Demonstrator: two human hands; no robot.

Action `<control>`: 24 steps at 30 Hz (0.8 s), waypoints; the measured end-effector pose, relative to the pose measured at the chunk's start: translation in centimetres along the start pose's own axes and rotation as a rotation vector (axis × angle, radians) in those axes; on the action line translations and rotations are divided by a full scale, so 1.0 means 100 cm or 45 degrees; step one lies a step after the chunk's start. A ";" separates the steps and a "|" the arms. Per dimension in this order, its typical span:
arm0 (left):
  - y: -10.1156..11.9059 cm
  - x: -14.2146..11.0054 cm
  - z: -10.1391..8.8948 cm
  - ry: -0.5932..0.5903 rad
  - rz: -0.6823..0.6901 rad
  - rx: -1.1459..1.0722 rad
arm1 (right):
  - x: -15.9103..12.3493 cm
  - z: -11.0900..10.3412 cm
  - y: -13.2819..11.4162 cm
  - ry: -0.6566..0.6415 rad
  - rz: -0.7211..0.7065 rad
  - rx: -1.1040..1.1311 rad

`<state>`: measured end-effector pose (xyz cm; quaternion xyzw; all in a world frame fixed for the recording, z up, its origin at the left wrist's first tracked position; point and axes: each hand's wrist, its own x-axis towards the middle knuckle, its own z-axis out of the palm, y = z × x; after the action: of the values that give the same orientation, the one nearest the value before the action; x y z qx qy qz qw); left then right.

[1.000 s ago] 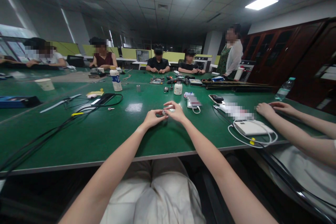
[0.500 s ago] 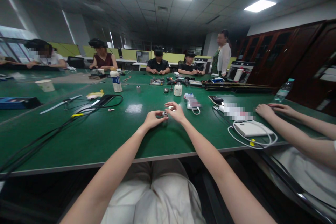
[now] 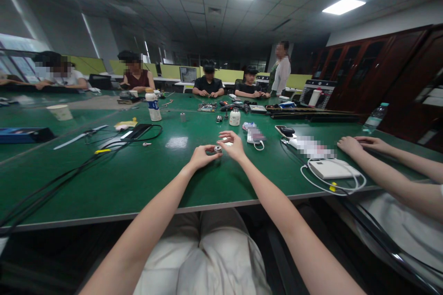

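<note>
My left hand pinches a small round silver metal part between thumb and fingers, just above the green tabletop. My right hand is curved close to the part's right side. Its fingers are apart, and I cannot tell whether its thumb touches the metal. What the part is exactly is too small to make out. Beyond my hands stands a small white jar with a printed pattern, with dark metal pieces beside it.
A white-and-blue bottle and a paper cup stand to the left, near black cables. On the right lie a phone, a white box with cords, and a co-worker's hands. Several people sit across the table.
The standing person in the back has moved left. My hands have stayed nearly in place, with the metal part still in the left; my right fingers have shifted slightly.
</note>
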<state>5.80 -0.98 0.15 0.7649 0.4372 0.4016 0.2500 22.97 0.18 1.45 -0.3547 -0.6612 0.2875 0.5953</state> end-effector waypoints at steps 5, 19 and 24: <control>-0.006 0.003 0.000 0.051 -0.045 0.033 | 0.007 -0.022 0.009 -0.121 0.215 -0.069; -0.014 0.005 -0.001 0.140 -0.124 0.041 | 0.008 -0.042 0.026 -0.728 0.614 0.002; -0.016 0.006 -0.001 0.133 -0.126 0.020 | 0.007 -0.039 0.026 -0.673 0.532 -0.067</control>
<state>5.10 0.36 -0.73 0.7223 0.4899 0.4248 0.2404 27.13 2.11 0.24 -0.4108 -0.7129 0.4682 0.3222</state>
